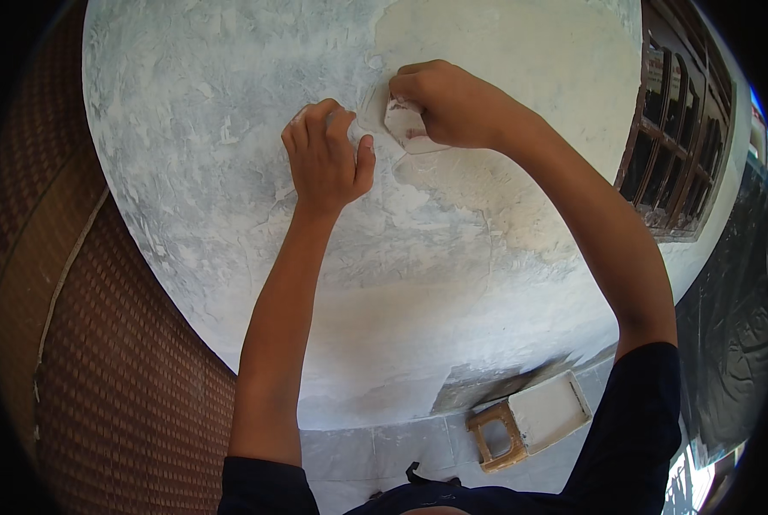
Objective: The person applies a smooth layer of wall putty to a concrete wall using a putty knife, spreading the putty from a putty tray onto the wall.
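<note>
My right hand [453,103] grips a small flat putty blade [404,127] smeared with white filler and presses it against the rough grey-white plastered wall [221,112]. My left hand [326,154] rests just left of the blade, fingers curled, its fingertips touching the wall and the blade's edge. A smoother, cream patch of fresh filler [504,51] spreads above and right of the hands.
Below on the tiled floor [350,455] sits a wooden-handled hawk board [538,416] covered in white filler. A brown latticed window frame [680,146] stands at the right. A woven brown panel [118,369] fills the left side. Dark sheeting [731,326] lies at the lower right.
</note>
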Demonstrator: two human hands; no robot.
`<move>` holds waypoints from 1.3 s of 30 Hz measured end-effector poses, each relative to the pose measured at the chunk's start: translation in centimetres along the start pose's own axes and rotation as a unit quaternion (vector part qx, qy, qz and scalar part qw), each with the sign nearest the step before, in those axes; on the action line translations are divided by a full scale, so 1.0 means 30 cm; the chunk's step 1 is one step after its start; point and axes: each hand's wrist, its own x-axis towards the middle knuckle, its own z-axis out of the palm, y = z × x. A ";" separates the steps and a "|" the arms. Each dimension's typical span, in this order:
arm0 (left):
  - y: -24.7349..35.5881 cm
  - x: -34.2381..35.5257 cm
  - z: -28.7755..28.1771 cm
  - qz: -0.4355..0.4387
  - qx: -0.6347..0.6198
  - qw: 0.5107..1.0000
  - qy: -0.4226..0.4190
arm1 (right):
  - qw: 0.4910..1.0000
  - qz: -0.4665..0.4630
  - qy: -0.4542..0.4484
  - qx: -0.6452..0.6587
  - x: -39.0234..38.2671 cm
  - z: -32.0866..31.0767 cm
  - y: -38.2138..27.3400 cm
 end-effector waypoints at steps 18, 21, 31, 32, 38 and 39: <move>-0.002 0.000 0.001 0.000 -0.020 1.000 0.013 | 0.996 -0.005 0.081 0.038 -0.013 -0.059 -0.029; -0.007 0.000 -0.005 0.000 -0.020 1.000 0.011 | 0.992 0.019 -0.114 0.058 -0.045 0.015 -0.051; -0.002 0.002 -0.010 -0.016 -0.009 1.000 0.011 | 0.997 0.003 -0.064 0.050 -0.012 0.018 -0.030; -0.002 -0.001 -0.005 -0.016 -0.008 1.000 0.012 | 0.993 -0.005 -0.117 0.030 -0.017 0.028 -0.041; 0.007 -0.004 0.005 -0.018 -0.019 1.000 0.012 | 0.995 -0.016 0.100 0.022 0.037 -0.086 0.008; 0.002 -0.003 0.000 -0.019 -0.015 1.000 0.009 | 0.996 -0.015 0.075 0.049 0.027 -0.085 -0.009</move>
